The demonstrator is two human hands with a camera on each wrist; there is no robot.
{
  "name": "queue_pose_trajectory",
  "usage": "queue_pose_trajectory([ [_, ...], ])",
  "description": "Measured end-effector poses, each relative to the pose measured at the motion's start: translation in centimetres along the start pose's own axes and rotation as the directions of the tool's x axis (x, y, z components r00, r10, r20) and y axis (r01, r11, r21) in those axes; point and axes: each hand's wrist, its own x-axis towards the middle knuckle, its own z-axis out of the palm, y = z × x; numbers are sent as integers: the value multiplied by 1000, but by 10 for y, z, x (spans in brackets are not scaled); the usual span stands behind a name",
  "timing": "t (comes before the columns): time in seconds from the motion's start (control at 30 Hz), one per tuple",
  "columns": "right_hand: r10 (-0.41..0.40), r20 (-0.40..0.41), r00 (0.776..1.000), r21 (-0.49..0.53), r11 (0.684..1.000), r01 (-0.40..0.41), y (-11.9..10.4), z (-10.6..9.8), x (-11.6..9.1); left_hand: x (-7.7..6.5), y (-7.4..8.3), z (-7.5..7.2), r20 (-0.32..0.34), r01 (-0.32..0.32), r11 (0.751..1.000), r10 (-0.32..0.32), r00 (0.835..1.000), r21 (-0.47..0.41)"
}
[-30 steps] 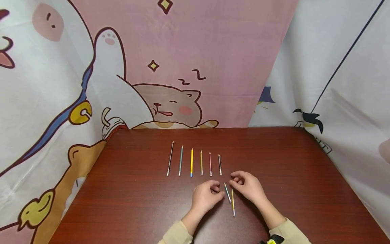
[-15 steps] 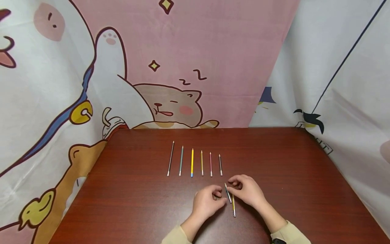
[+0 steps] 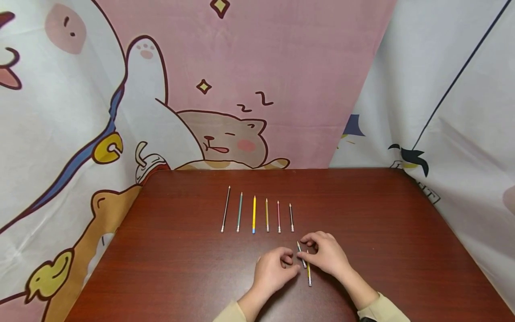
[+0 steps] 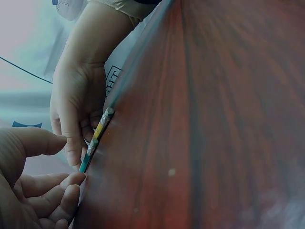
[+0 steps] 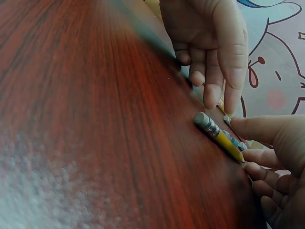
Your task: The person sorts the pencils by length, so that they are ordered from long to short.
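Two short pencils lie near the front of the table: a teal one and, partly beside it, a yellow one, both with pale erasers towards me. My right hand is over them, thumb crossing above the teal pencil and fingertips beyond it. In the right wrist view its thumb and fingers stand apart around the pencils; contact cannot be made out. To the left, my left hand hovers with loosely bent fingers and nothing held. The left wrist view shows its thumb and fingertips apart, close to the teal pencil.
Several pencils stand in a row further back, longest at left: black, teal, yellow, gold, pink and dark. Beyond the brown table hangs a printed cloth.
My right hand has come slightly down and left, bringing its thumb over the teal pencil. The left hand has shifted a little towards me. The pencils have stayed in place.
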Motion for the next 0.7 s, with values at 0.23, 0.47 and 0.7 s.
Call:
queue_pose_trajectory([
  [0.23, 4, -7, 1000, -15, 1000, -4, 0, 2, 1, -1, 3, 5, -16, -10, 999, 11, 1000, 47],
  [0.47, 12, -3, 1000, -27, 1000, -12, -1, 3, 3, -1, 6, 11, -31, 5, 994, -2, 1000, 108],
  [0.7, 3, -22, 1000, -25, 1000, -4, -1, 4, 3, -1, 6, 13, -42, 7, 992, -2, 999, 122],
])
